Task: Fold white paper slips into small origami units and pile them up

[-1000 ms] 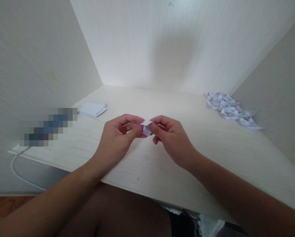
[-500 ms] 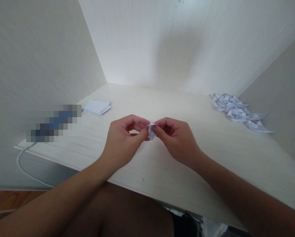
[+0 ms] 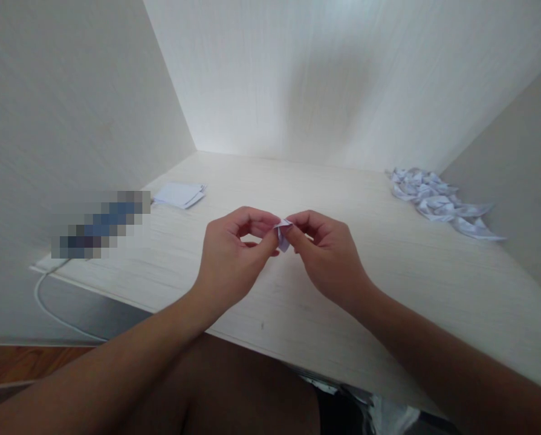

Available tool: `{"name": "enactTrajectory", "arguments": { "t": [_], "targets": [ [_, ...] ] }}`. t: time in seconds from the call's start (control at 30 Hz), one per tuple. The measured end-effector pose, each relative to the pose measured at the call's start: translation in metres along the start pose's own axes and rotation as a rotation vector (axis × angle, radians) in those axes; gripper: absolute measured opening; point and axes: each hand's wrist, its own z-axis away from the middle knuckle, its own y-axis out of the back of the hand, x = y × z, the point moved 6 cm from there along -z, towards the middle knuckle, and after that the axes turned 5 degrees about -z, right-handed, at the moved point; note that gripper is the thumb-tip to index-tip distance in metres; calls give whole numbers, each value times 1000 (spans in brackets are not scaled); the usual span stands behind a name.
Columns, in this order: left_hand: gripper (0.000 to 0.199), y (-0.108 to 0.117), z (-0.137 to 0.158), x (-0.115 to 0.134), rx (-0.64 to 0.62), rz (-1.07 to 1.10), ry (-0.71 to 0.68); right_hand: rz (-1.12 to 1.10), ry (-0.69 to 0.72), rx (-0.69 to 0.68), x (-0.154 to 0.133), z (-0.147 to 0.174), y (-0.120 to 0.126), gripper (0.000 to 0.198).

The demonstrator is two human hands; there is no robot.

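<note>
A small piece of folded white paper (image 3: 283, 237) is held above the middle of the desk, pinched from both sides. My left hand (image 3: 240, 251) grips its left side between thumb and fingers. From the right, my right hand (image 3: 327, 251) pinches the other side, its thumb against the fold. The fingertips nearly meet at the paper and cover much of it, so its full shape is hidden.
On the pale desk (image 3: 261, 181), a stack of white paper sheets (image 3: 179, 194) lies at the back left. Folded paper pieces (image 3: 433, 196) are heaped at the right wall. A blurred-out bluish object (image 3: 104, 226) and a white cable (image 3: 41, 302) are at the left edge.
Both hands have shifted slightly right and up in view with the paper. Its top now shows as a wider, flared fold between the thumbs.
</note>
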Motion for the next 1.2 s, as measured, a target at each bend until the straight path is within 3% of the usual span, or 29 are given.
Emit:
{"name": "enactTrajectory", "arguments": {
  "t": [0.13,0.27,0.5,0.63,0.7,0.87,0.93,1.03,1.2],
  "targets": [
    [11,-2,0,0,-6,29,5,-53,-56,-11,4,0,0,13],
    [11,-2,0,-3,-3,-10,26,80,-60,27,2,1,4,11],
    [13,-4,1,-7,30,-62,20,560,271,94,-25,14,2,8],
    [16,-5,2,-9,63,-41,3,619,366,109,-31,17,0,10],
    [17,-4,2,-8,86,-28,-11,510,323,109,-28,15,2,10],
    [20,-5,2,-7,99,54,-2,33,-14,112,-1,5,6,15],
    [26,-7,1,-10,73,79,30,-49,-82,87,6,1,6,18],
    [29,-10,-1,-14,-36,-17,26,86,-70,34,7,-4,9,14],
    [20,-14,-3,-21,-234,-276,-70,526,104,-122,-5,-9,11,11]
  ]
}}
